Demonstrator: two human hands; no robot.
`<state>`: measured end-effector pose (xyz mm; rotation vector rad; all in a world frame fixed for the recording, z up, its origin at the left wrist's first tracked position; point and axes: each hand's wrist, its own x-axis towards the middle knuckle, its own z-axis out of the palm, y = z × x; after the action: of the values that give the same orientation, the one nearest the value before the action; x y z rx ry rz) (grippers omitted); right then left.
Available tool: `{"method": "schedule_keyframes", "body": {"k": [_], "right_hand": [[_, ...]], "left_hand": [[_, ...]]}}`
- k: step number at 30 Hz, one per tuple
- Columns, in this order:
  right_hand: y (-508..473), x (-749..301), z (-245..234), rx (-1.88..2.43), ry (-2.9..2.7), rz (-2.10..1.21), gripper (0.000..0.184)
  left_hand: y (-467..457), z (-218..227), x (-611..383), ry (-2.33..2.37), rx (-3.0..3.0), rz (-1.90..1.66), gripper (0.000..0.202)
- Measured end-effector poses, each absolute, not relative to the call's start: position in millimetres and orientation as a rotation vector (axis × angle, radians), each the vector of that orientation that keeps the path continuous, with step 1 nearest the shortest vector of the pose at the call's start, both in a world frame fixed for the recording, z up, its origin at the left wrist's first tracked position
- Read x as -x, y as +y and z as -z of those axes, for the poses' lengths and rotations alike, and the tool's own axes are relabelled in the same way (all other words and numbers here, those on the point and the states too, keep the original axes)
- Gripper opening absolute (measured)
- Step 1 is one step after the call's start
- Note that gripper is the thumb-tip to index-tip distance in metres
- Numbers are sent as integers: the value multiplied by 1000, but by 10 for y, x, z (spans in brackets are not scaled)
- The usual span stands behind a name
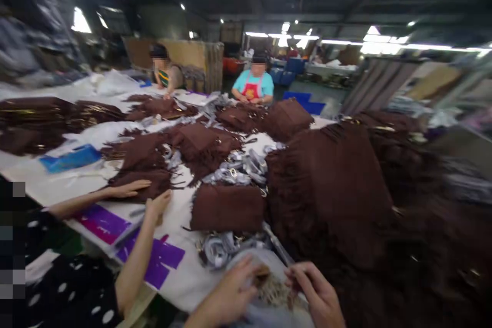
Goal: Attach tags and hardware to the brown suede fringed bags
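At lower left a co-worker's hand (126, 188) lay flat on dark brown fringed suede (144, 171), beside glossy purple sheets (103, 223). Mid-frame sat a boxy brown bag (227, 207) — crinkled silver wrappers (238, 169) behind it. At bottom centre the left hand (230, 294) rested, fingers loosely bent, against a pale stringy bundle (274, 292); the right hand (317, 294) curled at its right edge — grip too blurred to tell.
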<state>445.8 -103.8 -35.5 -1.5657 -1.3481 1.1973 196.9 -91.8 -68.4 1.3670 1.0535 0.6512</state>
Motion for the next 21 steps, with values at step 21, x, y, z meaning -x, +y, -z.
{"method": "schedule_keyframes", "body": {"k": [21], "right_hand": [[-734, -4711, 132, 1134, -862, -1424, 38]], "left_hand": [[-386, 400, -2575, 1087, -1514, -385, 24]]}}
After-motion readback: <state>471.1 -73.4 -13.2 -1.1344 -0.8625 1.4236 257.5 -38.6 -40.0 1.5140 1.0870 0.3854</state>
